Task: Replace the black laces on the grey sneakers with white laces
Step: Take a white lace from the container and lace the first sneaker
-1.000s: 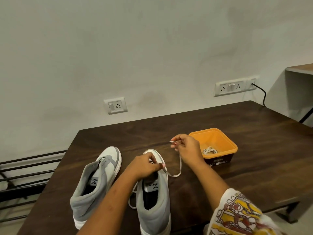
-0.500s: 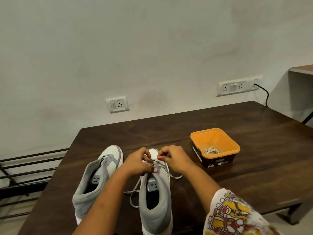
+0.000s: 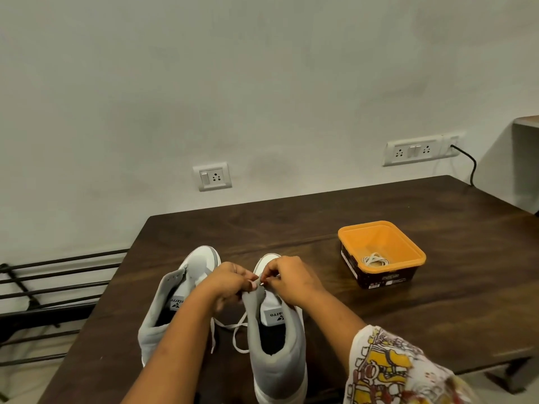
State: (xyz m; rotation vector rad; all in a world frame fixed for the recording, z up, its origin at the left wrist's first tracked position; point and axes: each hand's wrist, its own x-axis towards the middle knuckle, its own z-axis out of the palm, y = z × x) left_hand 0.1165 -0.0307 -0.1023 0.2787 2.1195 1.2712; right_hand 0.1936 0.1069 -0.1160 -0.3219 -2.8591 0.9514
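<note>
Both forearms reach over the nearer sneaker (image 3: 277,354), where the left hand (image 3: 230,282) pinches its grey flap and the right hand (image 3: 290,282) pinches the white lace (image 3: 237,325) tip, slack looping just left.

Surface (image 3: 291,223): a dark brown wooden top with visible grain, pushed against the wall.
Wall (image 3: 262,83): plain pale plaster, faintly smudged, filling the upper half of the view.
Single socket (image 3: 212,176): a white plate with one switch, just above the surface's far edge.
Double socket panel (image 3: 412,150): a longer white plate, further right.
Black cable (image 3: 474,167): plugged in beside that panel, dropping behind the surface.
Orange tub (image 3: 385,277): square, with dark printed sides, standing on the surface's right half.
Metal rack (image 3: 35,316): black bars, left of the surface.
Second tabletop (image 3: 528,121): a wooden corner at the right edge.
</note>
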